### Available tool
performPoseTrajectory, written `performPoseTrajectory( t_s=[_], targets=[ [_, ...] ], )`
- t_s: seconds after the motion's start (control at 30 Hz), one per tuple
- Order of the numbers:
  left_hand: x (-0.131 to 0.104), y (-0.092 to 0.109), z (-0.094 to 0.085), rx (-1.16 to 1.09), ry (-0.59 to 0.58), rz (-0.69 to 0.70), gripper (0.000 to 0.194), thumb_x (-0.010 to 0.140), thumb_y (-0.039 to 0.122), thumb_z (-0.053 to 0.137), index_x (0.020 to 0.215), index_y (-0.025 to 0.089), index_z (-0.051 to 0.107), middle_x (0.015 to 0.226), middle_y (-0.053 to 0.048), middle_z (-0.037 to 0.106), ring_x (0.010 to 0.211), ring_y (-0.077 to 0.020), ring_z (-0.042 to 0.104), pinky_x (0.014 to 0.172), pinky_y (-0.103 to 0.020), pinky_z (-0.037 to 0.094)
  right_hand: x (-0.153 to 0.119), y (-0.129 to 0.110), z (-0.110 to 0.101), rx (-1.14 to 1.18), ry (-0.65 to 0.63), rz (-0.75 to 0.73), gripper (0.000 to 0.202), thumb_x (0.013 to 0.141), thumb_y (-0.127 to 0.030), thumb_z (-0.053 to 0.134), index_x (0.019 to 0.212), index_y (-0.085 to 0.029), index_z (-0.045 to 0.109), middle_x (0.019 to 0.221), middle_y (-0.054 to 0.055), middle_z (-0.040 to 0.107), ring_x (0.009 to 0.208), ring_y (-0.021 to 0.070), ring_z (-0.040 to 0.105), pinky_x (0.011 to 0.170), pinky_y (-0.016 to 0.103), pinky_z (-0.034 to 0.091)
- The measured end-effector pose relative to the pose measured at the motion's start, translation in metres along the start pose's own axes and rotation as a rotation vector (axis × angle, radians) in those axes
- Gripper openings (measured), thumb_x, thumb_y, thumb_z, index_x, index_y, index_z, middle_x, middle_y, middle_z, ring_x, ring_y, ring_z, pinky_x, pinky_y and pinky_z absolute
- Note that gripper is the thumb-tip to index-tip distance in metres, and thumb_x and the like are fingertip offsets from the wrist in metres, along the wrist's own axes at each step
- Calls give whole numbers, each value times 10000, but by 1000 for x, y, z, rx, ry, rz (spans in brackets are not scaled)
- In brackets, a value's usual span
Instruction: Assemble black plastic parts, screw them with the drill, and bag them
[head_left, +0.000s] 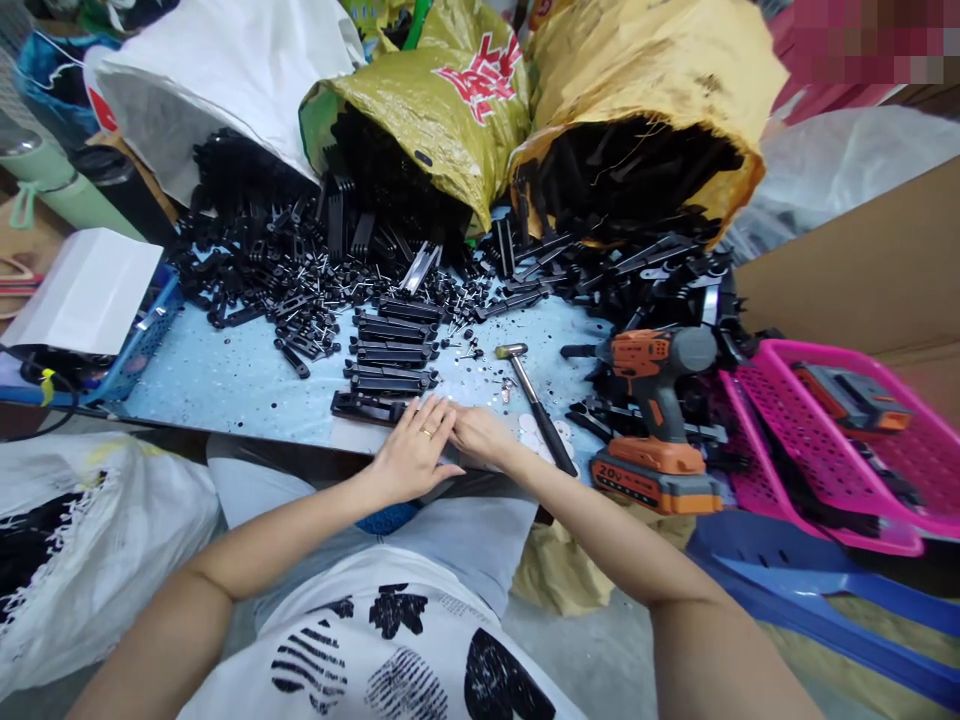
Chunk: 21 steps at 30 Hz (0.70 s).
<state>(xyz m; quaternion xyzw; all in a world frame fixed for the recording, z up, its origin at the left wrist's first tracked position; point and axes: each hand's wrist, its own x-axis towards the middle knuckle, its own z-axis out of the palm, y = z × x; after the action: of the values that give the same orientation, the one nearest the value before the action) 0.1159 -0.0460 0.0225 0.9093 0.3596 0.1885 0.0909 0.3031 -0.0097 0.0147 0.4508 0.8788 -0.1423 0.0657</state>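
My left hand (418,447), with a ring on one finger, lies at the table's front edge, its fingers stretched over the right end of a black plastic part (365,406). Right beside it, my right hand (480,436) touches the left fingers; its own fingertips are partly hidden, and what they hold cannot be made out. Beyond the hands, several similar black parts (394,352) lie in a row. A small hammer (540,405) rests to the right of my right hand, its head pointing away from me.
An orange cordless drill (651,410) stands right of the hammer, beside pink baskets (817,450). Loose black parts and pins (300,290) cover the back of the blue table (202,375). Behind are white (240,70), green-yellow (420,110) and orange-yellow sacks (652,70). A blue basket (146,340) sits left.
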Motion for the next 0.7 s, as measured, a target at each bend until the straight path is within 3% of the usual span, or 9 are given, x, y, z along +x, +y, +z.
performPoseTrajectory(
  t_s=[0.07, 0.17, 0.23, 0.3, 0.4, 0.53, 0.63, 0.7],
  targets=[
    [3, 15, 19, 71, -61, -72, 816, 856, 587, 444, 1408, 9, 281, 1470, -255, 262, 1405, -340, 151, 1125, -515, 179, -13, 5, 1, -69, 129, 130, 448, 963, -454, 300, 1225, -151, 503, 1127, 143, 590, 989, 236, 550, 795, 312, 374],
    [9, 25, 38, 129, -95, -88, 895, 835, 657, 399, 1419, -5, 256, 1495, -248, 194, 1414, -334, 102, 1145, -484, 133, -40, 23, 12, -170, 345, 640, 464, 951, -411, 324, 1258, -93, 467, 1118, 217, 558, 1042, 310, 497, 801, 382, 376],
    [11, 28, 47, 165, -127, -54, 941, 816, 695, 384, 1410, -26, 270, 1497, -244, 189, 1415, -325, 102, 1156, -447, 118, -54, 37, 24, -179, 353, 912, 417, 943, -361, 336, 1171, -62, 516, 1051, 241, 566, 1003, 335, 503, 757, 397, 384],
    [12, 30, 54, 212, -165, -37, 977, 799, 712, 397, 1404, -45, 274, 1495, -250, 190, 1414, -326, 110, 1160, -426, 109, -62, 47, 27, -96, 329, 1009, 367, 939, -331, 341, 1079, -64, 549, 1011, 232, 576, 946, 317, 530, 721, 379, 391],
    [11, 31, 61, 267, -182, -32, 1038, 766, 742, 413, 1409, -55, 248, 1494, -262, 174, 1410, -346, 103, 1159, -432, 86, -75, 39, 5, 251, 407, 920, 367, 949, -401, 320, 951, -122, 558, 839, 129, 607, 755, 225, 561, 640, 308, 396],
    [10, 28, 64, 255, -158, -16, 1101, 733, 766, 432, 1411, -75, 216, 1488, -284, 164, 1406, -368, 89, 1158, -446, 67, -102, -16, -42, 652, 672, 561, 391, 942, -523, 302, 856, -203, 509, 557, -24, 493, 497, 132, 465, 523, 241, 360],
    [8, 24, 68, 172, -131, -8, 1076, 749, 729, 458, 1407, -85, 210, 1486, -288, 168, 1410, -360, 78, 1156, -451, 85, -106, -61, -35, 710, 731, 425, 454, 953, -540, 186, 842, -209, 477, 553, -17, 498, 458, 129, 458, 493, 240, 350],
    [6, 23, 71, 84, -102, 5, 1039, 758, 703, 470, 1404, -73, 227, 1478, -285, 204, 1412, -356, 85, 1148, -473, 114, -98, -75, -12, 641, 515, 417, 470, 944, -555, 173, 761, -218, 444, 530, -4, 500, 454, 149, 474, 478, 249, 326]
  ],
)
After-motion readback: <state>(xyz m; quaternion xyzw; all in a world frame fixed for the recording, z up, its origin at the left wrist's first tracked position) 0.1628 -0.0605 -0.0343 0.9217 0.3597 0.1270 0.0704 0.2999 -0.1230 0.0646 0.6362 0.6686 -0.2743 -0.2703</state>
